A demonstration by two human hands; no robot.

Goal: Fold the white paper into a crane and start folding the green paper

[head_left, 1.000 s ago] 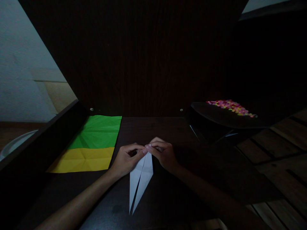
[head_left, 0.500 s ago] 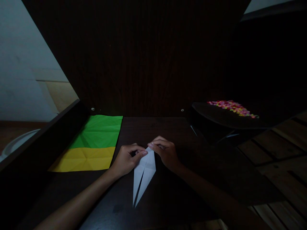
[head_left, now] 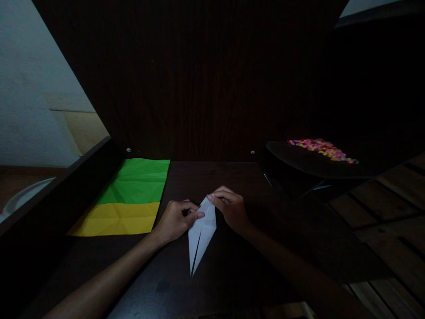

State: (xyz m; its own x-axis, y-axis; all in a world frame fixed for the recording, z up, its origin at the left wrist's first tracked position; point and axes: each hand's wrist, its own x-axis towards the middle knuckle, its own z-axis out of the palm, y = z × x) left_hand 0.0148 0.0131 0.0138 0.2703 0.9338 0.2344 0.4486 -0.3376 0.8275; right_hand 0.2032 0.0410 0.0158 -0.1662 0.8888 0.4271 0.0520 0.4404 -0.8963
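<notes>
Pinching folded white paper (head_left: 206,229) – left hand (head_left: 175,220) at its side, right hand (head_left: 233,209) near its top

hands: two, one left hand (head_left: 175,221), one right hand (head_left: 231,212). forearms (head_left: 113,272): two. white folded paper (head_left: 208,231): one, two narrow tips at near end. flat coloured sheets: two visible, one green sheet (head_left: 137,182), one yellow sheet (head_left: 121,219). back panel (head_left: 199,79): one, two round fittings (head_left: 129,150) on it. tabletop (head_left: 159,288): one. multicoloured heap (head_left: 320,147): one, many pieces, too small to count.
</notes>
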